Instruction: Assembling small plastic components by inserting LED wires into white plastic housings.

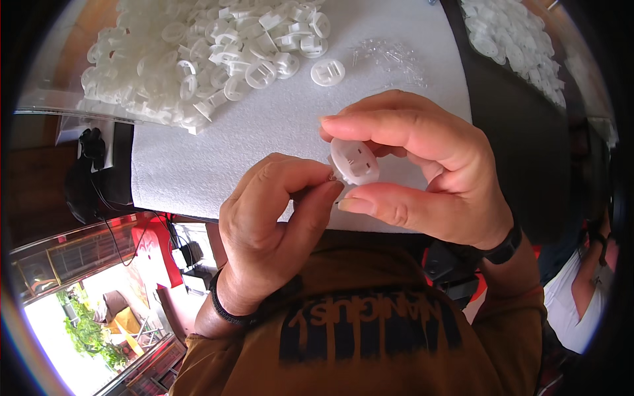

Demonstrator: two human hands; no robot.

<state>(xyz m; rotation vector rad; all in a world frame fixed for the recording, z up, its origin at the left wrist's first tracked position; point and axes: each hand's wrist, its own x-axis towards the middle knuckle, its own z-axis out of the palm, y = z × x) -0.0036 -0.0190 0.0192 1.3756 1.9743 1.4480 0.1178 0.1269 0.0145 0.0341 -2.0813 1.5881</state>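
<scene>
A round white plastic piece with small slots (356, 162) is held tilted above the cloth, between my two hands. My right hand (432, 165) curves around it from the right, thumb below and fingers above and behind. From the left, the thumb and forefinger of my left hand (281, 214) are pinched together at the piece's lower left edge. Something tiny shows at those fingertips, too small to make out. A similar white round piece (327, 72) lies alone on the cloth beyond my hands.
A large heap of white plastic pieces (224, 56) covers the far left of the pale cloth (191, 158). Small clear or thin metallic bits (389, 61) lie scattered beside it. Another white pile (508, 39) sits at far right. Another person's arm (584, 284) shows at the right.
</scene>
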